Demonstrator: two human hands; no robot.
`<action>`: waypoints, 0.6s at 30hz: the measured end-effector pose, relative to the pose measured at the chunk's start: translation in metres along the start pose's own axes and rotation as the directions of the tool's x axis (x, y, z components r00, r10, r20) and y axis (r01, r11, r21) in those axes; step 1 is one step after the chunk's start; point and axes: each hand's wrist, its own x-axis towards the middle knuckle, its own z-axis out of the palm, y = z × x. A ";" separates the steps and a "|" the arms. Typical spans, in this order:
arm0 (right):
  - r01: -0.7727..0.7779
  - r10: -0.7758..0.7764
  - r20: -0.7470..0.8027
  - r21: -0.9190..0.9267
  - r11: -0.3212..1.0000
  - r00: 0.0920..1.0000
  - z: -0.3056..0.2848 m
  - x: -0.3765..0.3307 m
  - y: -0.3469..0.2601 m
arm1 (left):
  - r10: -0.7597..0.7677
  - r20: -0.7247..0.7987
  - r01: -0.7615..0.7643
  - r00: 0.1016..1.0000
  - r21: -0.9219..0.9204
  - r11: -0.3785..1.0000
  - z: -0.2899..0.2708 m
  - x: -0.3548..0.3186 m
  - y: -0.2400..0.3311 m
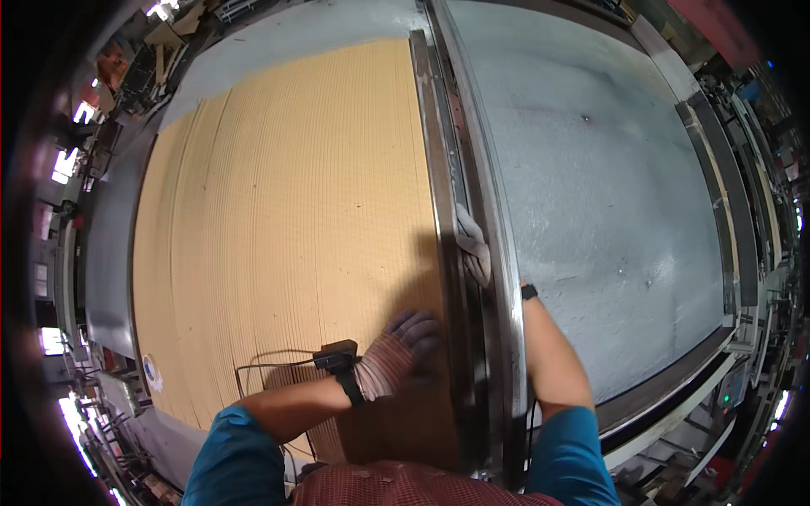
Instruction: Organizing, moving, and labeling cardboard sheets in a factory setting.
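My left hand (pixel 407 344), in a grey and red glove, is over a large tan sheet with fine parallel lines (pixel 295 194), near its right edge. Its fingers are loosely spread and hold nothing that I can see. A long metal beam (pixel 496 202) runs away from me between the sheet and a grey metal surface. From the right, my right arm reaches beneath this beam. The gloved fingers of my right hand (pixel 474 249) show in the gap on the beam's left side, apart from each other; the beam hides the palm.
A second dark rail (pixel 434 152) lies along the sheet's right edge. The wide grey metal surface (pixel 607 194) spreads to the right, bordered by a dark frame (pixel 675 379). A black box with a cable (pixel 336 355) is at my left wrist. A round white sticker (pixel 152 373) marks the sheet's near-left corner.
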 end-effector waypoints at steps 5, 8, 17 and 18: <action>0.230 0.260 0.207 -0.971 -0.060 0.943 -0.099 0.010 -0.077 | -0.113 0.098 0.115 0.989 -0.011 0.993 -0.008 -0.028 0.002; -0.304 -0.189 -0.247 -0.867 -0.395 0.950 -0.094 0.053 -0.147 | -0.351 -0.034 0.322 0.936 -0.327 0.888 -0.043 -0.077 0.031; -0.253 0.166 -0.195 -0.633 0.732 0.967 0.114 0.030 -0.023 | -0.783 -0.557 0.329 -0.278 -0.821 0.467 -0.146 -0.508 0.006; -0.256 0.135 -0.282 -0.451 0.855 0.950 0.130 0.023 -0.039 | -0.692 -0.576 0.360 -0.434 -0.815 0.453 -0.133 -0.570 -0.005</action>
